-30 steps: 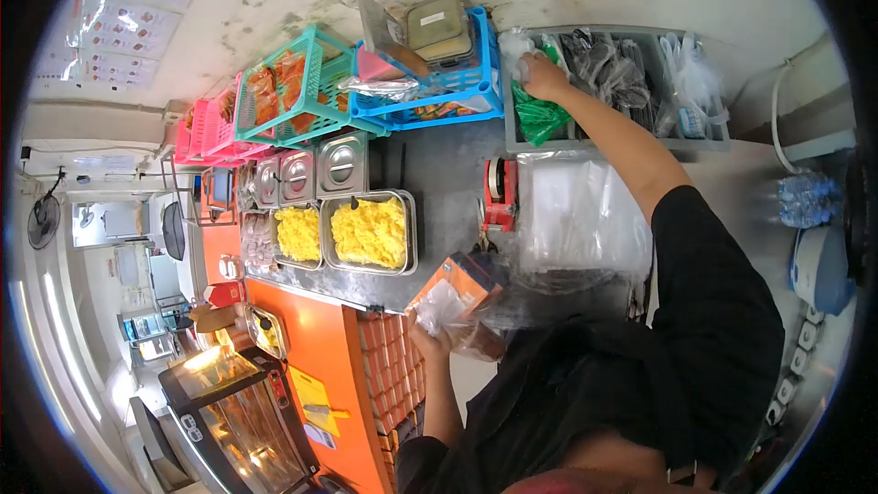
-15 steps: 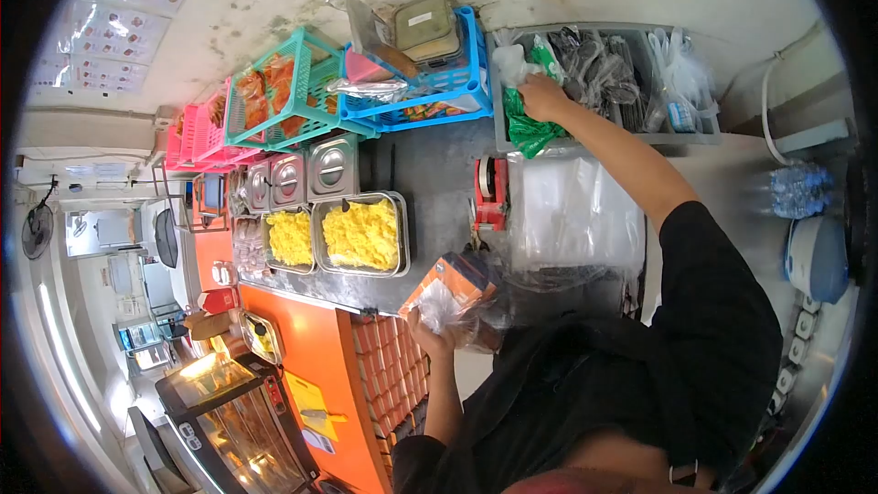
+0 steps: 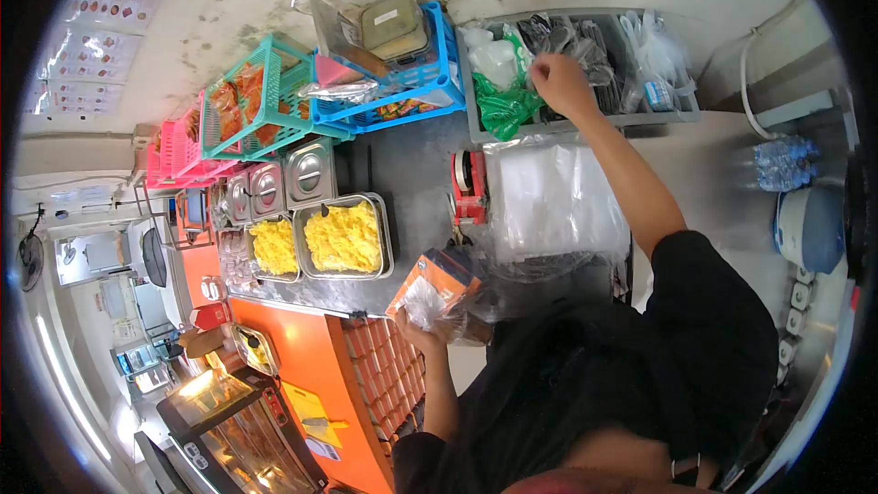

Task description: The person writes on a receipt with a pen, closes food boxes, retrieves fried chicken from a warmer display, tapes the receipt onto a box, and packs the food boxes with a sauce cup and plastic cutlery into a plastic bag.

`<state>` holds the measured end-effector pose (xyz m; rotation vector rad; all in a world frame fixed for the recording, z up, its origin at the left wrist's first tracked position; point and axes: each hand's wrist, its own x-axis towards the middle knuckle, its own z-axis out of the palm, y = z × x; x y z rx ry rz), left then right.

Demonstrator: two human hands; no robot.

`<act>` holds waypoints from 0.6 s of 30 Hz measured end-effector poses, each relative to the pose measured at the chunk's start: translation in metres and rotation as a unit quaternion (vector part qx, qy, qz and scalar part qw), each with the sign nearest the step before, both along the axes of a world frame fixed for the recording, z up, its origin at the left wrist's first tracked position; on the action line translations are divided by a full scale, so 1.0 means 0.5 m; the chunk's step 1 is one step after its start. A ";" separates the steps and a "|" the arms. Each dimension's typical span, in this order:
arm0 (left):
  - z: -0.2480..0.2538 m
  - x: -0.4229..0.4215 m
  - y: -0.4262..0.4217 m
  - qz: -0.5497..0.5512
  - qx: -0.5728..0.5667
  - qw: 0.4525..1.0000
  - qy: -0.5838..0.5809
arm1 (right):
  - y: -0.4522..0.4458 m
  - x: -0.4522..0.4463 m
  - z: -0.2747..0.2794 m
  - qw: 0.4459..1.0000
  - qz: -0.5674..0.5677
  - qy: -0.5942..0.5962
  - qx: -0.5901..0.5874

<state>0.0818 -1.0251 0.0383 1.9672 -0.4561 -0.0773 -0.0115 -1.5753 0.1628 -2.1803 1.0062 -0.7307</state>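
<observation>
My left hand point(image 3: 421, 333) is closed on the gathered clear plastic of a bag point(image 3: 426, 304). An orange box point(image 3: 439, 276) shows with the bag, just above that hand. My right hand point(image 3: 560, 84), fingers curled, is over a grey divided bin point(image 3: 585, 128); anything between its fingertips is too small to tell. Green plastic bags point(image 3: 503, 108) and white, rounded plastic bundles point(image 3: 495, 62) lie to the left of the right hand. Black plastic-wrapped items point(image 3: 594, 62) fill the compartment to its right, and clear white-handled bags point(image 3: 654, 55) the one beyond.
A red tape dispenser point(image 3: 468, 187) stands beside a stack of clear plastic bags point(image 3: 553, 197). Two trays hold yellow food point(image 3: 342, 240). Lidded steel containers point(image 3: 309, 171) and a blue basket point(image 3: 393, 105) are at the left. Water bottles point(image 3: 784, 165) are at the far right.
My right hand has come off the green bags and moved right, toward the black wrapped items. The left hand keeps its hold on the clear bag. The view has shifted slightly.
</observation>
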 end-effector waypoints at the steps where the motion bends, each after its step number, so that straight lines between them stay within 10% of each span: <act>1: 0.031 -0.013 -0.023 0.028 0.042 0.998 -0.026 | 0.005 -0.023 -0.001 0.997 0.026 0.064 0.022; 4: 0.051 -0.022 -0.041 0.047 -0.011 0.999 0.019 | 0.037 -0.012 -0.135 0.971 0.138 0.192 -0.033; 8: 0.099 -0.038 -0.061 -0.008 0.085 0.969 -0.233 | 0.054 0.029 -0.174 0.979 0.140 0.122 -0.080; 12: -0.011 -0.006 0.008 0.034 -0.022 0.998 0.041 | 0.086 0.032 -0.015 0.990 0.087 0.106 -0.039; 18: -0.054 -0.001 0.023 -0.006 0.001 0.997 -0.071 | 0.109 0.019 -0.111 0.959 0.142 0.246 -0.010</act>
